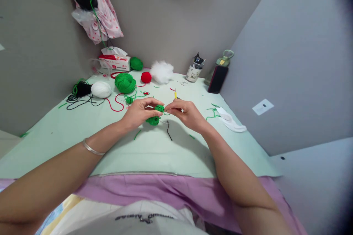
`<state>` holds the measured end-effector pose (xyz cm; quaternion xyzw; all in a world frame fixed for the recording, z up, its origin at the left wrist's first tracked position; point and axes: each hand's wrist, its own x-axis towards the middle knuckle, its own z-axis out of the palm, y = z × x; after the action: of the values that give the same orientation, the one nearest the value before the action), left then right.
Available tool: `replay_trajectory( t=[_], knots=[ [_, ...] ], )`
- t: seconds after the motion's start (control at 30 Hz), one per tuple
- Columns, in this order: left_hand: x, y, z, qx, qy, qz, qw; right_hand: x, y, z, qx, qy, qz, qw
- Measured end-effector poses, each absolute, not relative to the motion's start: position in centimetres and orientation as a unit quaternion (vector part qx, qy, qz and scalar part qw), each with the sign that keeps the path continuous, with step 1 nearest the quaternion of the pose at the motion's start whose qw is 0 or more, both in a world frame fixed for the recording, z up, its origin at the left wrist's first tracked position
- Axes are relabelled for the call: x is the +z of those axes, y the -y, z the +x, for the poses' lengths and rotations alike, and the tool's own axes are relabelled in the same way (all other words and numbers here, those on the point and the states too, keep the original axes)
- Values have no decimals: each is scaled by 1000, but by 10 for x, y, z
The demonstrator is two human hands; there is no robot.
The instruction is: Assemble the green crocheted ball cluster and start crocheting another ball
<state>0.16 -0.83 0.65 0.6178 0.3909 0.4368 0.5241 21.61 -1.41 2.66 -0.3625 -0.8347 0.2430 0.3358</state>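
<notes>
My left hand (pixel 139 113) is closed round a small green crocheted piece (pixel 159 108), with fingers above it and thumb below. Fingertips of my right hand (pixel 185 114) pinch together at the piece's right edge; whatever they grip is too small to make out. A short green yarn strand hangs between the hands. Just below my left hand, a second green crocheted part (pixel 153 120) shows; I cannot tell whether the two are joined. Past my right hand a thin yellow-handled tool (pixel 175 94) is partly hidden. A black yarn tail (pixel 169 132) lies on the table beneath.
Across the pale green tabletop (pixel 132 159) are green (pixel 125 83), red (pixel 146 77) and white yarn balls (pixel 100 89), fluffy stuffing (pixel 162 72) and a tissue box (pixel 121 62). To the right stand a pen jar (pixel 193 72), a phone (pixel 218 79) and a bottle (pixel 223 61); white cloth (pixel 231 120) lies nearer.
</notes>
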Motion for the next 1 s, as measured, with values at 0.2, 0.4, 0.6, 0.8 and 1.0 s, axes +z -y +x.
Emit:
replay_trajectory(
  t=[0.2, 0.4, 0.6, 0.8, 1.0],
  knots=[
    [5, 10, 2, 439, -397, 611, 526, 16, 12, 208, 260, 802, -393, 366],
    [1, 9, 6, 479, -371, 603, 519, 17, 11, 205, 331, 747, -433, 381],
    [-1, 8, 8, 492, -366, 600, 515, 10, 12, 202, 383, 728, -426, 378],
    [-4, 5, 8, 454, -374, 617, 522, 10, 20, 198, 426, 717, -397, 383],
    [-5, 6, 8, 411, -404, 644, 503, 12, 20, 198, 241, 789, -446, 347]
  ],
)
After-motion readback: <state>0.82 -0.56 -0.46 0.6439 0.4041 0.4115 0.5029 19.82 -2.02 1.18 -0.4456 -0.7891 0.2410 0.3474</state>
